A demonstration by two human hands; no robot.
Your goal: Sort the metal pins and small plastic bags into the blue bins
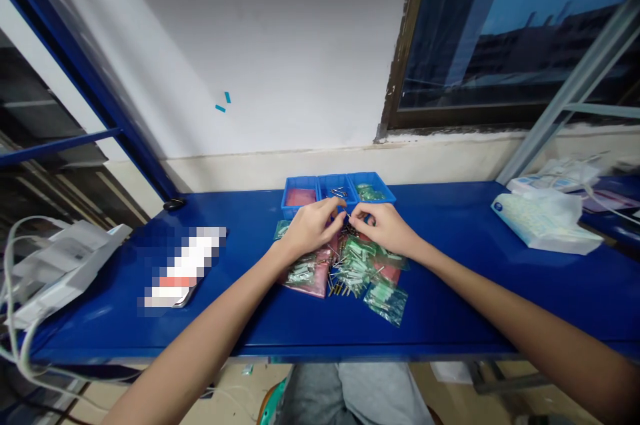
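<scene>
My left hand (pixel 313 225) and my right hand (pixel 379 225) meet over the middle of the blue table, fingers pinched close together. Between their fingertips is a small thin metal piece (pixel 349 214), too small to make out well; both hands seem to grip it. Below them lies a pile of loose metal pins (pixel 341 288), small clear green bags (pixel 387 301) and pink bags (pixel 314 285). Just behind the hands stand three joined blue bins: pink material in the left bin (pixel 301 182), metal pieces in the middle bin (pixel 335 181), green bags in the right bin (pixel 390 193).
A partly pixelated phone-like object (pixel 190 265) lies on the table's left. White power strips with cables (pixel 65 271) are at the far left. A tissue pack (pixel 545 221) sits at the right. A wall (pixel 280 65) rises behind the table.
</scene>
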